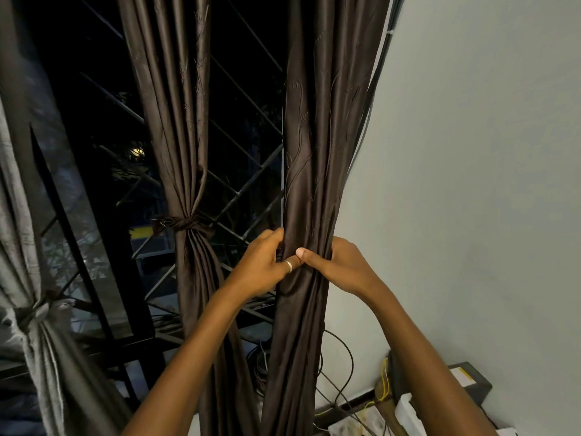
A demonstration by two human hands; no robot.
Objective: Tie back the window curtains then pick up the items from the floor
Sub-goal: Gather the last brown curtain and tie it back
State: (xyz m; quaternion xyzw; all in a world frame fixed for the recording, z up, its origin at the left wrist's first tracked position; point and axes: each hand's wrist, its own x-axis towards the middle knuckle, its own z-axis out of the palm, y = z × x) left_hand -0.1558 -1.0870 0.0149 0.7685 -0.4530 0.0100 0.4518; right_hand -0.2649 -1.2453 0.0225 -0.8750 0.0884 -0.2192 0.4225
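Grips of left hand and right hand clamped round curtain. Bunch folds tight; tie level with knot at nine o'clock.

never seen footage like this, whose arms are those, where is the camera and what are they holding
No machine here: a person wears one wide-angle camera on the head, so you see their own arms. The left hand and right hand both grip the gathered dark brown curtain beside the white wall. It is not yet bound. The middle curtain is bound by a tie, and the grey curtain at the left is bound too. Behind is a dark window with a metal grille. Cables show below.
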